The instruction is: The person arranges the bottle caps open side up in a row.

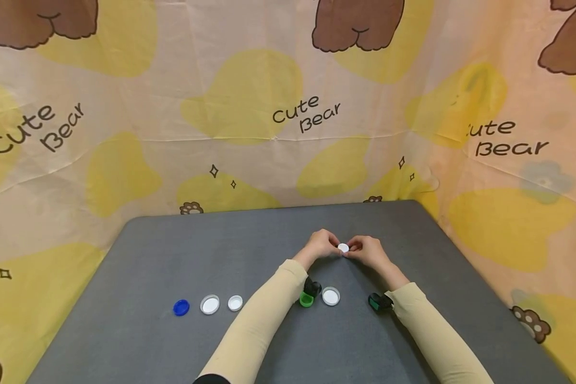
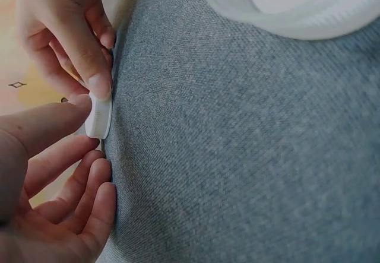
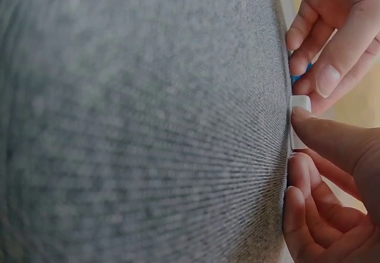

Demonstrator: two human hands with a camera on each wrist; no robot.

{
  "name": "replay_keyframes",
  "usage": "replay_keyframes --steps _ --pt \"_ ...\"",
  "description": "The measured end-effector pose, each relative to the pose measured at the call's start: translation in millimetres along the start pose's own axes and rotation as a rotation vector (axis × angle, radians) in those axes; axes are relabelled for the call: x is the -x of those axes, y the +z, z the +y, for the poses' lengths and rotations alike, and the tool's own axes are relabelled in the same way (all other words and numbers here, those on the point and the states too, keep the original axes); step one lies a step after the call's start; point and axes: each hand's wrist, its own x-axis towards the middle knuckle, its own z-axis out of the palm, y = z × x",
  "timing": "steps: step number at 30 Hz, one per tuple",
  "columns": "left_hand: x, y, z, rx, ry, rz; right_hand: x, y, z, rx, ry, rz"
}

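Toward the far side of the grey table (image 1: 173, 256), a small round white cap (image 1: 343, 248) is between my two hands. My left hand (image 1: 322, 244) holds its left edge; the left wrist view shows thumb and index finger (image 2: 65, 162) at the cap (image 2: 100, 120). From the other side my right hand (image 1: 368, 250) pinches it, the thumb (image 3: 323, 133) lying against the cap in the right wrist view. Fingers cover part of the cap in both wrist views. It is seen edge-on there, close to the table surface.
Left of my left forearm lie a blue cap (image 1: 181, 307), a larger white lid (image 1: 209, 304) and a smaller white cap (image 1: 235, 303). Between the forearms are a green cap (image 1: 306, 301) and another larger white lid (image 1: 331, 296). A patterned cloth (image 1: 249, 96) hangs behind the table.
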Motion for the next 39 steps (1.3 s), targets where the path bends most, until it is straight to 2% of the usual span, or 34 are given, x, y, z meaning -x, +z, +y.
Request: replay_keyframes --steps 9,16,27,39 --pt "3.0 2.2 3.5 -0.007 0.033 0.038 4.9 -1 -3 -0.029 -0.013 0.019" --pt "8.8 -3.2 7.0 0.013 0.047 0.076 10.9 -3 -12 -0.036 -0.037 0.038" --pt "28.1 -14.7 15.7 0.103 0.113 0.079 30.5 -20 -32 -0.053 -0.089 0.059" --pt "53.2 -18.3 23.1 0.050 0.205 0.068 54.3 -26 -43 -0.069 -0.119 0.056"
